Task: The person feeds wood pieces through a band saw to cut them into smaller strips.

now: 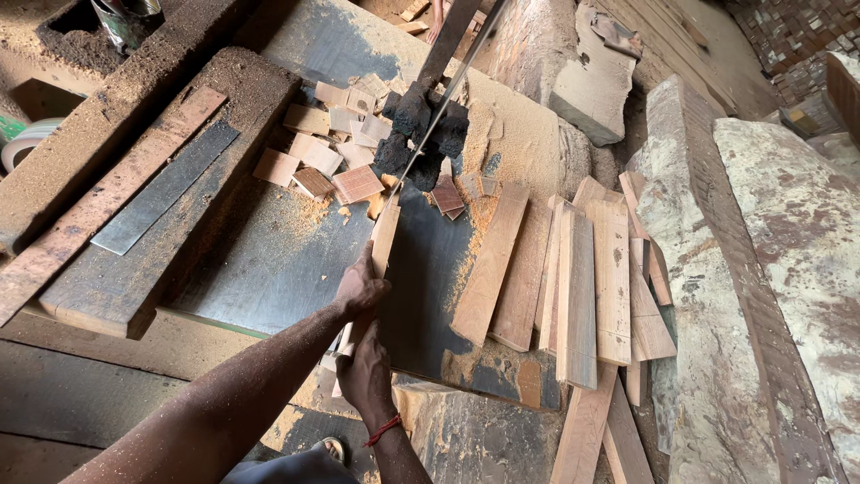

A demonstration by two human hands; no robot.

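A narrow wooden strip point(385, 235) lies on the dark metal saw table point(269, 269), its far end right at the thin band-saw blade point(441, 108). My left hand point(359, 289) grips the strip near its middle. My right hand point(365, 369), with a red thread on the wrist, holds the near end, which it hides. A black guide block point(421, 134) sits around the blade just above the strip's tip.
Several small cut wood pieces point(322, 152) and sawdust lie behind the blade. Long planks point(573, 287) are stacked on the table's right side. A rusty bar and a metal strip point(161, 190) lie on a beam at left. Rough stone slabs point(788, 269) stand at right.
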